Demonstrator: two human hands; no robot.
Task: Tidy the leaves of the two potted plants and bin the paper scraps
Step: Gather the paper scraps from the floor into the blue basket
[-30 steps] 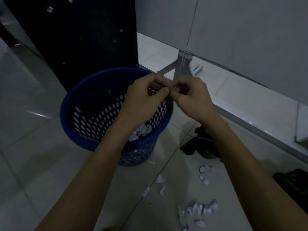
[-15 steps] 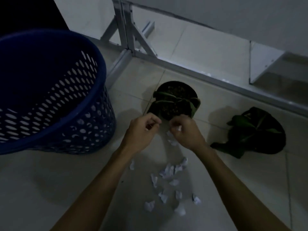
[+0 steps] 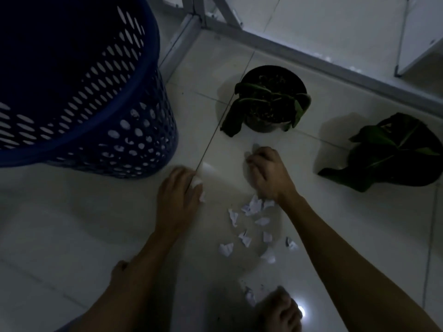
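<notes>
Both hands low on the floor (image 3: 72, 236). Left hand (image 3: 178, 200) curled, grip pinching a white scrap (image 3: 200, 188) nr the bin (image 3: 153, 75). Right hand (image 3: 268, 174) fisted, grip closed; contents can't tell. Loose scraps (image 3: 249, 226) lie btwn the arms. Pot (image 3: 271, 97) just beyond the right hand; 2nd plant (image 3: 393, 152) to its right.

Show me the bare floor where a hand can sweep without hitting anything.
Bare tile lies left of the left hand, below the blue basket, and between the two potted plants. Crowded: the paper scraps between the forearms, beneath the right hand.
</notes>
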